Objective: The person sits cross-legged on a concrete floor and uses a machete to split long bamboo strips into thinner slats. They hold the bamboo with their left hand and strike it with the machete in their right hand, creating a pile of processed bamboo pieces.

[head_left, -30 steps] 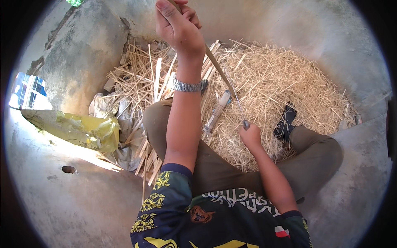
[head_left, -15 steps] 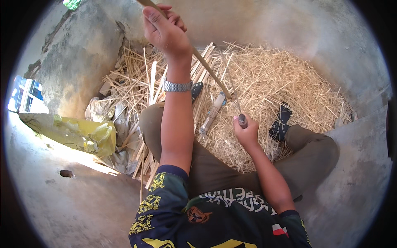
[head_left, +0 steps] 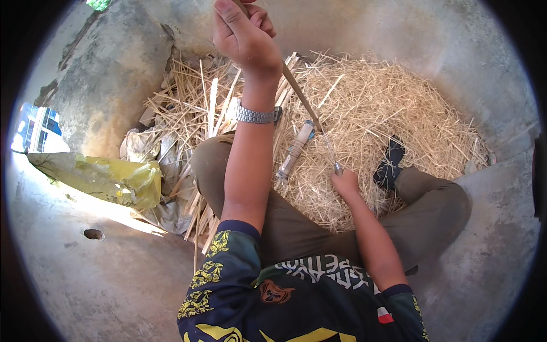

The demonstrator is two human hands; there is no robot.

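Note:
Raised at the top of the view, my left hand [head_left: 248, 41] is closed around a long, thin wooden strip [head_left: 297, 88], which looks like bamboo. The strip slants down to the right past my wrist. My right hand [head_left: 346, 183] grips the handle of a knife [head_left: 330, 149] low over the pile of shavings. The narrow blade points up and away from me. Its tip meets or overlaps the strip's lower end; I cannot tell whether they touch.
Pale shavings [head_left: 416, 108] heap up in front of me, around my dark-socked foot [head_left: 391, 162]. Cut strips [head_left: 188, 108] lie at the left. A wrapped, flat bundle [head_left: 294, 153] rests between my legs. Yellow sheeting [head_left: 125, 179] lies far left, and concrete walls [head_left: 364, 28] enclose the spot.
My left hand has moved up and to the right with the strip. My right hand has shifted slightly right and down, and the knife handle now tilts differently.

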